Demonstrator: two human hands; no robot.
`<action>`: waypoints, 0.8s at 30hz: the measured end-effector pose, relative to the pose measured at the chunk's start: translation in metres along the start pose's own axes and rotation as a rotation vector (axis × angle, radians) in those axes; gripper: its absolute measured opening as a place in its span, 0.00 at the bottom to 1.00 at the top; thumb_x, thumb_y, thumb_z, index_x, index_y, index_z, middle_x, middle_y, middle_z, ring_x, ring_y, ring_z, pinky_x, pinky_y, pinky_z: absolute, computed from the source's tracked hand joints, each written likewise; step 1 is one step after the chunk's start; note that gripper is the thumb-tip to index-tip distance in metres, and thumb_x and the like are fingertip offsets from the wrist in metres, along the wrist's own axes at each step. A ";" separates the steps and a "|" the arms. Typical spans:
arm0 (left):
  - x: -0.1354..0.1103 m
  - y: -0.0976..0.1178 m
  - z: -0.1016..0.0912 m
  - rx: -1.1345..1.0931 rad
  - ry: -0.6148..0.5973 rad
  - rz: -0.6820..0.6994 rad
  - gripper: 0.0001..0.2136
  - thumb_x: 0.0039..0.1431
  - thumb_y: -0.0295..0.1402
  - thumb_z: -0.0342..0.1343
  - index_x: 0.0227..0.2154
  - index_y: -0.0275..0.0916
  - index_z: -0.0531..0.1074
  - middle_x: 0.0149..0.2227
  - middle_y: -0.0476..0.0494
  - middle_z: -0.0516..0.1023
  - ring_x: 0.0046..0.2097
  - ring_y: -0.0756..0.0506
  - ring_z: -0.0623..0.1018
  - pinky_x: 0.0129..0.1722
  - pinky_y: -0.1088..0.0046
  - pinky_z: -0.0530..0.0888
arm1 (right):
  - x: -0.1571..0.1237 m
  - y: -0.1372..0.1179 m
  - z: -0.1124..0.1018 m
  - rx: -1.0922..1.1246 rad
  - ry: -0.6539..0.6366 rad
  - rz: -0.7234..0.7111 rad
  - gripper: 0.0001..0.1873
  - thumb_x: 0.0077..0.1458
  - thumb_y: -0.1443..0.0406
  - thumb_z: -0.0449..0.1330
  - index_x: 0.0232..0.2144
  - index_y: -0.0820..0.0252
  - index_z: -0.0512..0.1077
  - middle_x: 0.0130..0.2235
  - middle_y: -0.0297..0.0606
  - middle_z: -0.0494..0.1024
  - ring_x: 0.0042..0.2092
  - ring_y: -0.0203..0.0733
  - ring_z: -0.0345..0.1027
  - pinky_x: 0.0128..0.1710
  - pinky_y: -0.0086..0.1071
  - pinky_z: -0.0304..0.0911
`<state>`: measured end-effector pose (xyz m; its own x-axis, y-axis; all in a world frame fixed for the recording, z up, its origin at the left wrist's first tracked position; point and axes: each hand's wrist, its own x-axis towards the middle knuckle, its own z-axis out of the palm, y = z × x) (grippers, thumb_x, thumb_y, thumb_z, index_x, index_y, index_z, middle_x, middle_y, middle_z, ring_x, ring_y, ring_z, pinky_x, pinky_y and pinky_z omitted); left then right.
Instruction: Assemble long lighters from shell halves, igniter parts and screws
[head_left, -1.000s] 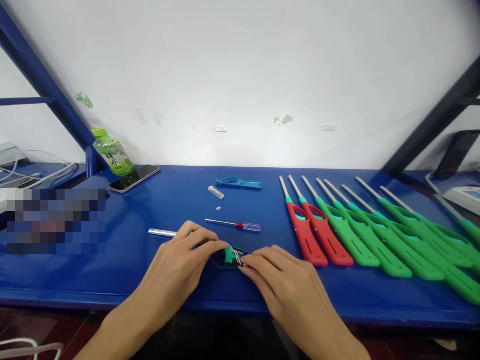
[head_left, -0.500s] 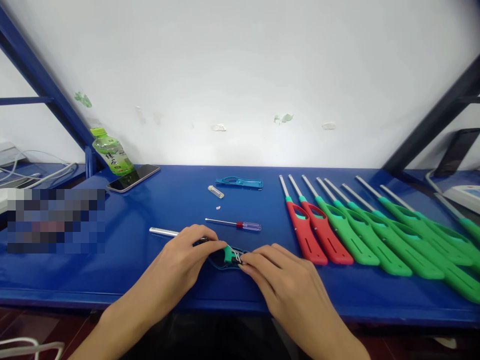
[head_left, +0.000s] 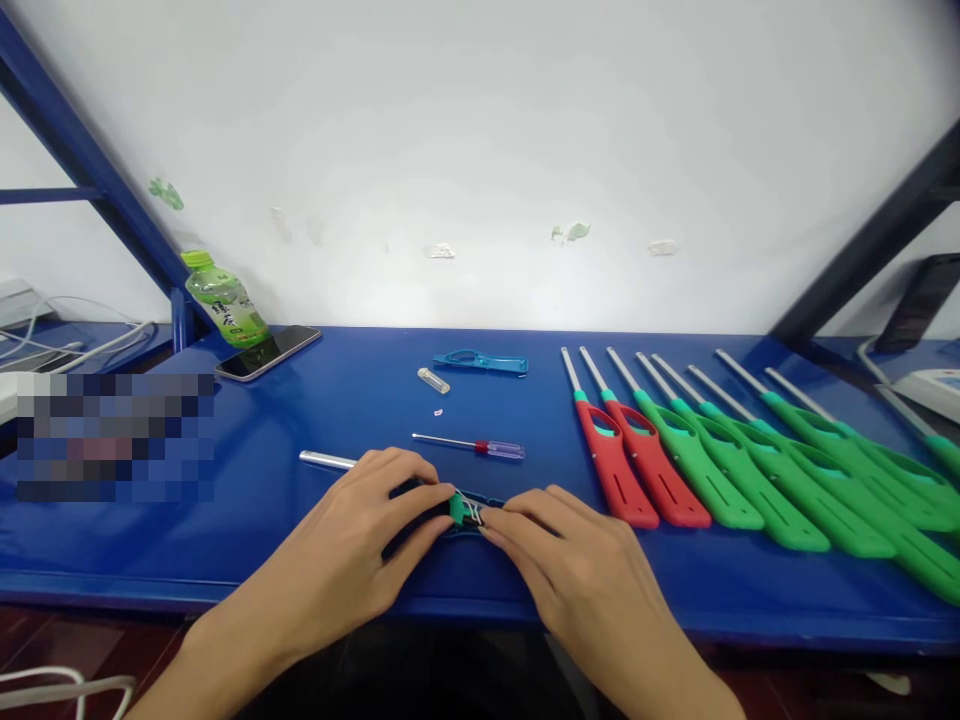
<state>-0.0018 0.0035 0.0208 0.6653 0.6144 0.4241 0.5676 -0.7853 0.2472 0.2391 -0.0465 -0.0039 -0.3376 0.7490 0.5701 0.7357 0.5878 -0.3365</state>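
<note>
My left hand (head_left: 375, 530) is closed, thumb and index finger pinching a green lighter trigger (head_left: 457, 508). My right hand (head_left: 585, 560) is also closed, its fingertips at a small black part with pale wire (head_left: 473, 513) beside the trigger. Beneath the fingers lies a blue lighter casing half (head_left: 491, 499), mostly covered by both hands. A metal lighter tube (head_left: 326, 460) sticks out to the left from under my left hand. Just beyond the hands rests a screwdriver (head_left: 501, 450) with a clear purple-and-red handle.
Farther back lie another blue casing half (head_left: 491, 364), a small clear fuel tank (head_left: 433, 380) and a tiny pale piece (head_left: 438, 412). Red lighters (head_left: 619, 470) and several green lighters (head_left: 712, 475) line the right. A bottle (head_left: 229, 305) and phone (head_left: 270, 353) occupy the back left.
My left thumb has come down to the near side of the trigger and the hand covers more of the casing. My right hand stays almost in place. The view has shifted slightly.
</note>
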 end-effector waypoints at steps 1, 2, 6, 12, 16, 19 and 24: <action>0.000 0.000 -0.001 -0.002 -0.011 0.003 0.09 0.78 0.32 0.53 0.50 0.43 0.78 0.49 0.43 0.78 0.49 0.42 0.77 0.51 0.61 0.74 | 0.000 0.000 0.000 -0.001 0.002 -0.001 0.15 0.78 0.65 0.52 0.49 0.54 0.80 0.39 0.36 0.83 0.38 0.42 0.75 0.35 0.34 0.66; 0.000 0.000 -0.001 -0.002 -0.016 0.008 0.09 0.78 0.32 0.53 0.50 0.43 0.78 0.49 0.43 0.77 0.49 0.42 0.77 0.51 0.61 0.73 | 0.000 0.000 0.000 -0.001 0.004 -0.003 0.15 0.78 0.65 0.52 0.49 0.54 0.80 0.39 0.36 0.84 0.38 0.42 0.75 0.35 0.34 0.66; 0.000 -0.001 0.000 0.007 -0.015 0.033 0.09 0.78 0.31 0.53 0.52 0.42 0.77 0.49 0.43 0.76 0.49 0.42 0.76 0.51 0.61 0.71 | 0.000 -0.002 -0.001 -0.039 0.011 -0.033 0.12 0.76 0.66 0.56 0.49 0.57 0.80 0.39 0.36 0.83 0.37 0.43 0.74 0.33 0.36 0.64; -0.001 0.000 0.000 0.009 -0.032 0.035 0.08 0.77 0.29 0.54 0.52 0.42 0.77 0.48 0.44 0.76 0.49 0.42 0.75 0.50 0.60 0.69 | 0.002 -0.004 -0.003 -0.124 0.022 -0.110 0.12 0.76 0.65 0.56 0.50 0.62 0.79 0.38 0.38 0.83 0.36 0.44 0.73 0.30 0.39 0.62; -0.003 0.000 0.001 0.021 -0.028 0.035 0.08 0.78 0.29 0.53 0.52 0.41 0.76 0.49 0.43 0.75 0.49 0.42 0.74 0.51 0.59 0.70 | 0.002 -0.004 -0.005 -0.159 0.005 -0.136 0.15 0.76 0.66 0.54 0.51 0.63 0.80 0.38 0.39 0.83 0.36 0.44 0.74 0.28 0.39 0.61; -0.004 -0.002 0.003 0.047 -0.019 0.046 0.08 0.78 0.29 0.52 0.52 0.40 0.75 0.48 0.42 0.75 0.48 0.41 0.75 0.49 0.59 0.70 | 0.002 -0.003 -0.005 -0.166 -0.002 -0.139 0.15 0.76 0.66 0.54 0.52 0.63 0.80 0.38 0.39 0.83 0.36 0.44 0.74 0.27 0.39 0.61; -0.005 -0.002 0.005 0.074 -0.011 0.063 0.09 0.79 0.29 0.52 0.53 0.40 0.75 0.47 0.43 0.75 0.48 0.41 0.75 0.50 0.59 0.70 | 0.004 -0.003 -0.004 -0.187 -0.008 -0.136 0.16 0.76 0.66 0.53 0.50 0.63 0.81 0.36 0.39 0.81 0.35 0.43 0.73 0.25 0.39 0.58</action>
<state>-0.0037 0.0020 0.0143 0.7060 0.5648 0.4272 0.5581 -0.8151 0.1554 0.2378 -0.0468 0.0022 -0.4454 0.6696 0.5944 0.7788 0.6173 -0.1118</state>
